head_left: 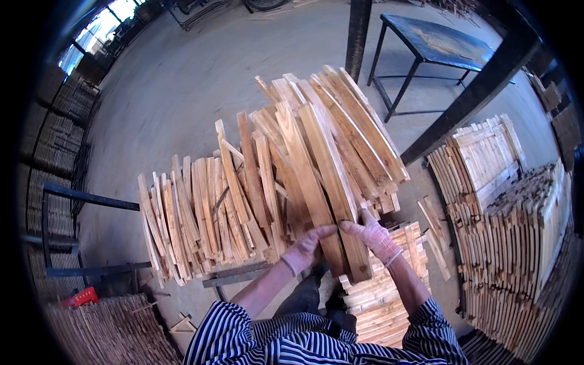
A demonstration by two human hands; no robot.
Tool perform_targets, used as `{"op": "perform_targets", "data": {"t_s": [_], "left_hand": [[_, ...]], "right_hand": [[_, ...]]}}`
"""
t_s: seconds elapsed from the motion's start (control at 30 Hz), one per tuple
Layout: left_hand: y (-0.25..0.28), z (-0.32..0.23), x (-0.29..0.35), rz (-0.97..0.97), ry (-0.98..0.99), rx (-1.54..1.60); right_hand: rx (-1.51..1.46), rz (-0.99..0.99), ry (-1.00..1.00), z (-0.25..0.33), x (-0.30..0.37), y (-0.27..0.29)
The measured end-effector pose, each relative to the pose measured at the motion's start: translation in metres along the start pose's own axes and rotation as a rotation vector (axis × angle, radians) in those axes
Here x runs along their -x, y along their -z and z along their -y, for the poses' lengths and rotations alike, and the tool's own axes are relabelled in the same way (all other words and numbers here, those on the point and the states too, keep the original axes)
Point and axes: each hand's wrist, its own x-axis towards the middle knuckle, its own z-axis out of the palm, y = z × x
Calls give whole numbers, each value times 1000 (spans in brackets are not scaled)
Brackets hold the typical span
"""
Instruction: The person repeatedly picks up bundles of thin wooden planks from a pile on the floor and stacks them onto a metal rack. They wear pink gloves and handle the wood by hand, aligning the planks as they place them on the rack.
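Room: concrete floor (pixel 164 97) stretches beyond the plank heap (pixel 204 207); slanted post (pixel 468 98) and stacked boards (pixel 499 261) edge the right — tighter there | Surface: heap lies across a dark metal frame (pixel 91 196) | Held: two long planks (pixel 311 182) between the hands, near ends gripped by left hand (pixel 304 249) and right hand (pixel 374 236) — both gloved

Most fingers of the gloved left hand (pixel 302 250) were hidden by the boards (pixel 334 185) it gripped, some of the right hand's (pixel 373 236) could not be made out, and the wood pile (pixel 207 201) covered its lower layers and much of the metal frame (pixel 238 275) beneath. A slanting post (pixel 480 91) hid one corner of the table (pixel 438 39), while the top edge cut off a wheel (pixel 266 4). Stacks at the left (pixel 61 137) and right (pixel 502 255) sank into the dark rim, and marks on a red piece (pixel 81 297) were too small to tell.
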Motion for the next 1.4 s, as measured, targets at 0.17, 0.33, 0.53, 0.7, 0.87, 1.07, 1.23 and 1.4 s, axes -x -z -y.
{"op": "perform_targets", "data": {"t_s": [0.17, 0.33, 0.53, 0.7, 0.87, 1.07, 1.23, 1.4], "left_hand": [[12, 58, 36, -21, 524, 1273], [-27, 37, 4, -420, 69, 426], [-32, 60, 16, -474, -74, -85], [-78, 100, 10, -127, -6, -289], [-156, 129, -14, 3, 131, -920], [-113, 211, -60, 698, 210, -1323], [-79, 320, -109, 763, 554, -950], [-2, 354, -164, 981, 560, -1368]], "right_hand": [[-53, 96, -34, -40, 61, 9], [125, 30, -84, -61, 122, 11], [194, -50, -124, -55, 176, 11], [-153, -227, 91, -82, 190, 45], [-305, -405, 231, -135, 215, 78], [-298, -550, 129, -251, 258, 85], [-301, -531, -307, -366, 253, 48], [-536, -684, -27, -435, 230, 43]]}}
